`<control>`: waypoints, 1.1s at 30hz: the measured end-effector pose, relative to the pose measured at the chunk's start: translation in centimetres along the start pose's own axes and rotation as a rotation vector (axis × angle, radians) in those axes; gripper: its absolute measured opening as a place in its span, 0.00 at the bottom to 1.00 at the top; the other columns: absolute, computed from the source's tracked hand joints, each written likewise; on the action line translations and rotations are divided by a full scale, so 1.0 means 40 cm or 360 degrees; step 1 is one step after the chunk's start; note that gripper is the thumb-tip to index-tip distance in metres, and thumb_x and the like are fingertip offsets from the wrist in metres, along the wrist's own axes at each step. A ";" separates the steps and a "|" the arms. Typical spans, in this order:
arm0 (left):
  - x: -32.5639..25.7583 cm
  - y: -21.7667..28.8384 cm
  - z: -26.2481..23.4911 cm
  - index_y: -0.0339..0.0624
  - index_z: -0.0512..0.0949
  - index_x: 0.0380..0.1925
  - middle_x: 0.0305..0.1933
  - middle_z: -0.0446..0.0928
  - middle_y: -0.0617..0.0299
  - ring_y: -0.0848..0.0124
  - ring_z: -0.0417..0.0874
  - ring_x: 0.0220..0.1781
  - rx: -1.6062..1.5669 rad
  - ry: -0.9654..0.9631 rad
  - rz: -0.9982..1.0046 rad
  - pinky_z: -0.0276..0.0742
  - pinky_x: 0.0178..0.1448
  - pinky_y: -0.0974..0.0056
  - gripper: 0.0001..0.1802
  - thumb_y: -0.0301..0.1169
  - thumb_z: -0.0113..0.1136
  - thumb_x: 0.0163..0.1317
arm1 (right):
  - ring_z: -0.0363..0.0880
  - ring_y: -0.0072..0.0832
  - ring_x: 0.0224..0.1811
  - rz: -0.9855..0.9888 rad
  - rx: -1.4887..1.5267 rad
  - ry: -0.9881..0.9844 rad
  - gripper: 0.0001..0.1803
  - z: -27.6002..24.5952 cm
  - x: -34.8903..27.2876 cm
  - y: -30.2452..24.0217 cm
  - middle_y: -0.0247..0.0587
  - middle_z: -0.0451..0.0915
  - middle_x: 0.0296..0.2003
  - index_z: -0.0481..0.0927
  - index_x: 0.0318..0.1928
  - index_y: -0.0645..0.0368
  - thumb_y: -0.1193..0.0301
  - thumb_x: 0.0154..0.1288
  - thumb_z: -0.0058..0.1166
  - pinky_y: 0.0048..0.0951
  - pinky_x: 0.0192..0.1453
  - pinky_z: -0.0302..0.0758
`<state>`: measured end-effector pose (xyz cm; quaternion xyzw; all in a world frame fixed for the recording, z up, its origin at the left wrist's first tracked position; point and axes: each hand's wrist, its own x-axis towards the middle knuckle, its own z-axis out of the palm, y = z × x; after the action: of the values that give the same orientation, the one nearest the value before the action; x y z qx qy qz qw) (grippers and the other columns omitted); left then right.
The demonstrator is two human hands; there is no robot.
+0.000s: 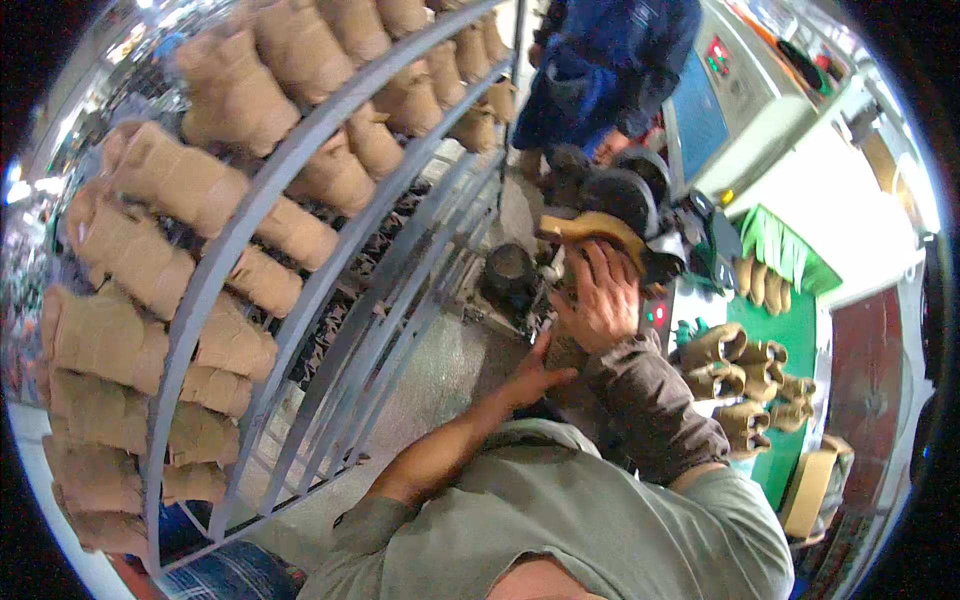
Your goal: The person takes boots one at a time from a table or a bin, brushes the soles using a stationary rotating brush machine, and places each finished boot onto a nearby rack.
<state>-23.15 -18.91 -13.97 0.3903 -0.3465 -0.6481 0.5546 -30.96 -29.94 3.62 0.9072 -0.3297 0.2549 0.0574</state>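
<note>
A tan boot (573,352) is held up against a dark machine with round black wheels or pads (618,198); much of the boot is hidden by my hands and the blur. My right hand (605,300) lies over it from above, fingers stretched across its surface. Lower down, my left hand (535,375) grasps its near left side, thumb and index finger apart; the other fingers are hidden. A curved yellow-brown piece (595,230) shows just past my right fingertips; whether it belongs to the boot I cannot tell. A round black part (509,277) stands left of the hands.
On the left, a grey metal rack (232,225) carries many tan boots (180,180). Another person (605,75) in dark blue stands beyond the machine. To the right, a green-topped bench (785,440) holds tan boots (745,370), near a white cabinet (800,150) and an open carton (815,485).
</note>
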 end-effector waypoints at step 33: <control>-0.046 -0.083 0.023 0.36 0.59 0.68 0.63 0.72 0.45 0.52 0.73 0.65 0.1896 -0.0626 0.0275 0.69 0.68 0.54 0.50 0.37 0.77 0.47 | 0.82 0.31 0.46 0.1205 0.1941 -0.0693 0.35 0.138 -0.683 0.390 0.46 0.82 0.46 0.68 0.59 0.65 0.66 0.55 0.71 0.32 0.49 0.79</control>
<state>-25.31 -16.60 -16.25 0.4763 -0.7735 -0.3566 0.2184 -56.22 -27.99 -15.82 0.6327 -0.4234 0.2094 -0.6137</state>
